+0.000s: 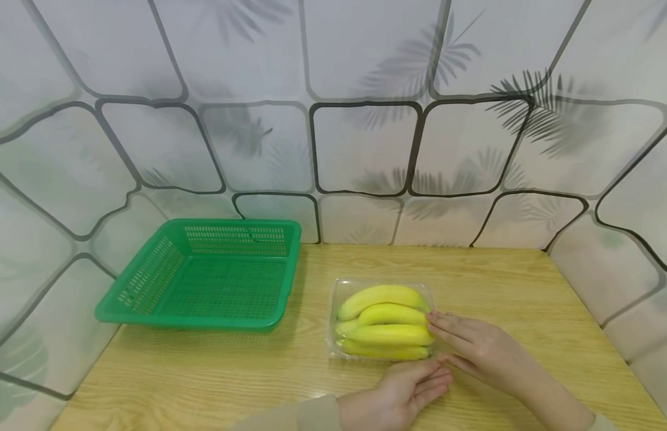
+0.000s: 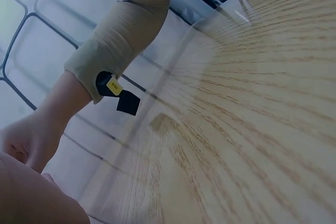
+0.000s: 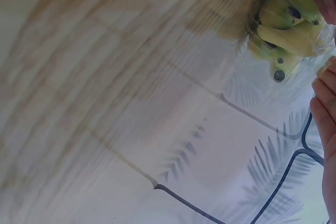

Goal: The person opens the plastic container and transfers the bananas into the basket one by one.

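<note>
With right hand (image 1: 480, 347) straight-fingered, left hand (image 1: 405, 392) relaxed nearby, touching clear banana box (image 1: 344, 292), probably slick, flexy, best gripped by opposite sides.

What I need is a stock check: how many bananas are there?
4 bananas in the clear box: one at the back, two in the middle, one in front. Others may be hidden beneath.

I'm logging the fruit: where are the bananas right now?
In the head view, the bananas lie in a clear box right of the basket, beside the right hand.
</note>
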Action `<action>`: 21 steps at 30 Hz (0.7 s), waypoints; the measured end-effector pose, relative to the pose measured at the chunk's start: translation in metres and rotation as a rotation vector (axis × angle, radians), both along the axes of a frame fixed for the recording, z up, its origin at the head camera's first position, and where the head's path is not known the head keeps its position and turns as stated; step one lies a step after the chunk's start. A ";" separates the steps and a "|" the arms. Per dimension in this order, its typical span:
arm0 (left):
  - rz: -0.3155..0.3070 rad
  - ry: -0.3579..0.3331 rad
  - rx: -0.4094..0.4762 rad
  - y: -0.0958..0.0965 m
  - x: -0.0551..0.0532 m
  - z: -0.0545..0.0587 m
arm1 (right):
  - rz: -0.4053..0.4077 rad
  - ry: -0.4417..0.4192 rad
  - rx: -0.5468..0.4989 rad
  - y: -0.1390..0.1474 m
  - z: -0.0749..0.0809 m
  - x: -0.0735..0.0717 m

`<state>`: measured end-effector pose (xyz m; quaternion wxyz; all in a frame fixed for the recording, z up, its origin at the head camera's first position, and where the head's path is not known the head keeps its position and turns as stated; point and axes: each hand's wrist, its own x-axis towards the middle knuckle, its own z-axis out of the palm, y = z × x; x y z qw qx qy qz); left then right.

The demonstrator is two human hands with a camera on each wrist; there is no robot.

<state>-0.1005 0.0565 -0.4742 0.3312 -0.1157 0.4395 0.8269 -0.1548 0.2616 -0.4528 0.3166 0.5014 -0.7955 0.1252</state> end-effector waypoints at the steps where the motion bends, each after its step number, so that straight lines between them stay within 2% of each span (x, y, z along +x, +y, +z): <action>1: 0.002 0.000 -0.003 0.000 0.000 0.000 | 0.000 0.001 0.003 0.000 0.000 0.000; 12: 0.039 0.005 -0.016 0.004 0.001 0.000 | 0.020 0.064 0.030 -0.001 -0.001 -0.001; 21: 0.027 0.001 -0.013 0.003 0.000 0.000 | 0.010 0.108 0.046 -0.002 -0.004 -0.003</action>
